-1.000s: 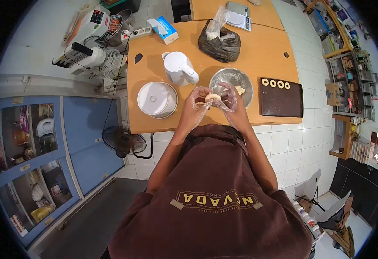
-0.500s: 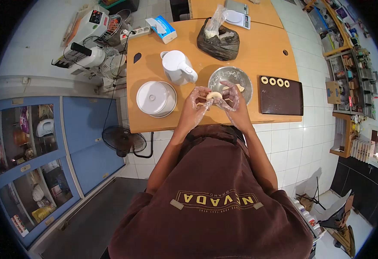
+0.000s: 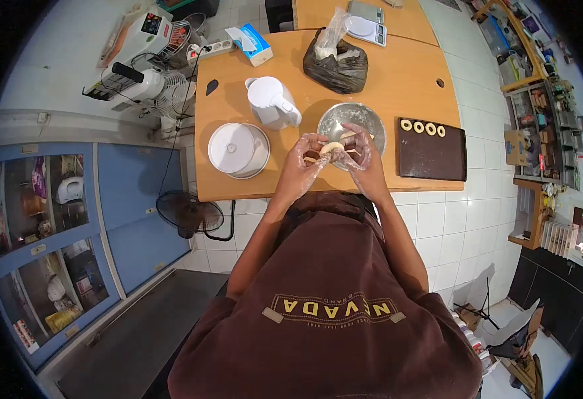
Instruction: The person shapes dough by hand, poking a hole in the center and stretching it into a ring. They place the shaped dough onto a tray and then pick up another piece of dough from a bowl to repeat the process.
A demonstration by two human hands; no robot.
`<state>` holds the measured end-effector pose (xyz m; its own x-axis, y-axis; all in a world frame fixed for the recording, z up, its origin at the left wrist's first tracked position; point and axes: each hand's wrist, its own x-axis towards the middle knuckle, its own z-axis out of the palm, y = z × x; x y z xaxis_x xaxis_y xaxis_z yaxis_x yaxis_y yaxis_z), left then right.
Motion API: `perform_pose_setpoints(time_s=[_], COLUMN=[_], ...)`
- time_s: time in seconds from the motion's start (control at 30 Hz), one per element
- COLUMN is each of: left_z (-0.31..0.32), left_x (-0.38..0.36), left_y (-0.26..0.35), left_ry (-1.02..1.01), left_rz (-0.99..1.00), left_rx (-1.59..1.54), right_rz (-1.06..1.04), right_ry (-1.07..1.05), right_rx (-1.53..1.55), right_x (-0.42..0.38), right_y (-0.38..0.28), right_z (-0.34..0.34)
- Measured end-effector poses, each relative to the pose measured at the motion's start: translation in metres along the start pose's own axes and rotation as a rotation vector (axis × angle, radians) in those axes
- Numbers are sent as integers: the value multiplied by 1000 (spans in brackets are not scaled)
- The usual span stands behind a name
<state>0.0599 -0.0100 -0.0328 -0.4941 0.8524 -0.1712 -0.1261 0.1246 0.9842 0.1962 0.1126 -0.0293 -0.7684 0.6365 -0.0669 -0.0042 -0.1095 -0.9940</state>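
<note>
Both of my hands are raised over the near rim of a metal bowl (image 3: 376, 143), dusted with white flour. Between the fingertips of my left hand (image 3: 306, 158) and my right hand (image 3: 364, 159) is a pale, curved piece of dough (image 3: 332, 147). Its far side is rounded; fingers hide the lower part. Thin pale bits, stick-like, show on either side of it, too small to name. More dough lies inside the bowl, partly covered by my right hand. To the right, a dark baking tray (image 3: 432, 156) bears a row of several dough rings (image 3: 418, 127) along its far edge.
On the wooden table (image 3: 278, 183) stand a white lidded container (image 3: 233, 149), a white pitcher (image 3: 270, 100), a black plastic bag (image 3: 336, 72), a tissue pack (image 3: 254, 48) and a kitchen scale (image 3: 366, 30). A fan (image 3: 190, 214) stands beside the table's left corner.
The dough piece has tilted between my fingers and looks narrower from above. My hands stay in nearly the same place; the whole view has shifted slightly.
</note>
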Motion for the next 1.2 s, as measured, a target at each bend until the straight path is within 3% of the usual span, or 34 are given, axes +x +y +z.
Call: perform_pose_setpoints(time_s=[0.17,0.37,0.47,0.77,0.97,1.2], left_z=[10,22,32,54,79,100], left_x=[5,13,22,42,59,70], left_y=[2,18,13,37,55,51], left_ry=[13,14,-38,80,-41,87], left_rz=[36,-69,-31,36,-5,31], left_rx=[-92,52,8,-145,-76,-128], right_rz=[43,-10,29,12,8,41], right_ry=[-68,-52,-51,-83,-18,-52], right_rx=[80,0,69,136,203,182], right_x=[2,12,17,32,38,38], right_y=[10,-9,-12,-32,-47,-34], right_z=[-10,-31,-36,-66,-79,-113])
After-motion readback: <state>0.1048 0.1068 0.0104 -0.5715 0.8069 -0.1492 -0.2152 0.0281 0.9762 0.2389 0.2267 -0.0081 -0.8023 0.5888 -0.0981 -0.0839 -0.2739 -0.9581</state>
